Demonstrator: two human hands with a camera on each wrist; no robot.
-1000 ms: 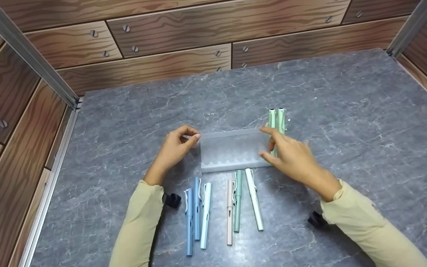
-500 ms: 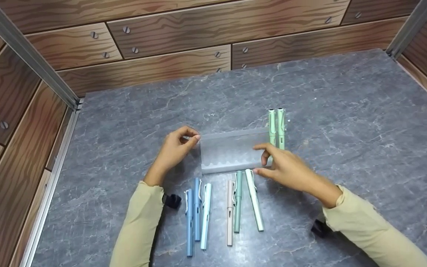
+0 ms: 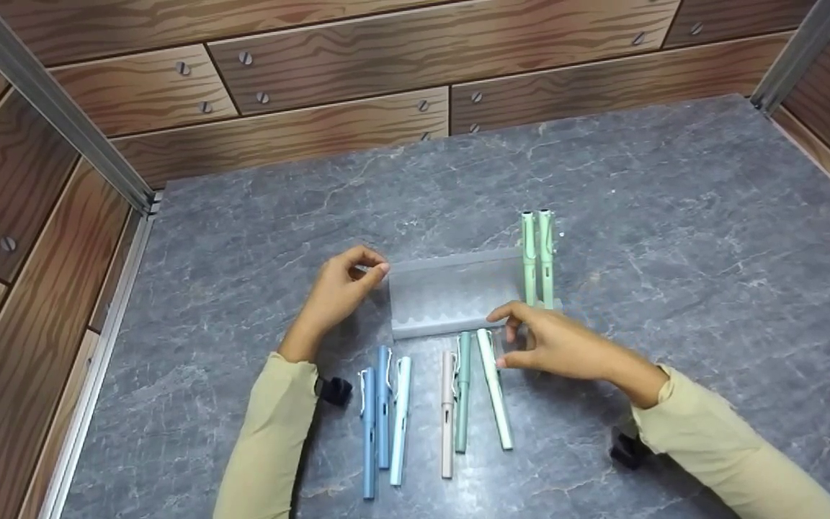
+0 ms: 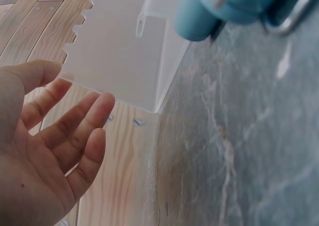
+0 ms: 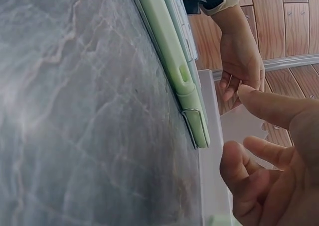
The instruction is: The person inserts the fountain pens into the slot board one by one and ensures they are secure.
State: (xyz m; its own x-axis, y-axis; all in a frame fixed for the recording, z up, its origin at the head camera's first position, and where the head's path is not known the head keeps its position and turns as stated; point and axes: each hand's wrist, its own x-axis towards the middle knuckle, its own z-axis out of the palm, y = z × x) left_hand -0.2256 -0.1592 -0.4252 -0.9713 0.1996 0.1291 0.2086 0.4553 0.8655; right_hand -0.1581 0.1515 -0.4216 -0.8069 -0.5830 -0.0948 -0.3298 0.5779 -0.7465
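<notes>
A translucent plastic pen rack (image 3: 451,288) with scalloped notches stands mid-table. My left hand (image 3: 343,285) pinches its left side edge between thumb and forefinger; the left wrist view also shows this hand (image 4: 60,131) at the notched panel (image 4: 109,52). Two light green pens (image 3: 546,259) lie at the rack's right end, their lower parts hidden by my right hand (image 3: 559,342). That hand hovers by the cap of a pale mint pen (image 3: 498,404), thumb and forefinger apart, holding nothing. In the right wrist view, a light green pen (image 5: 169,52) lies beyond the fingertips.
Left of the mint pen lie a dark green pen (image 3: 462,411) and a beige pen (image 3: 447,432). Farther left are a light blue pen (image 3: 400,425) and two blue pens (image 3: 368,447). Wood-patterned panels (image 3: 343,58) border the grey marbled table (image 3: 674,216).
My right hand has drawn back from the light green pens toward me, down to the mint pen's cap. The left hand and the rack have stayed in place.
</notes>
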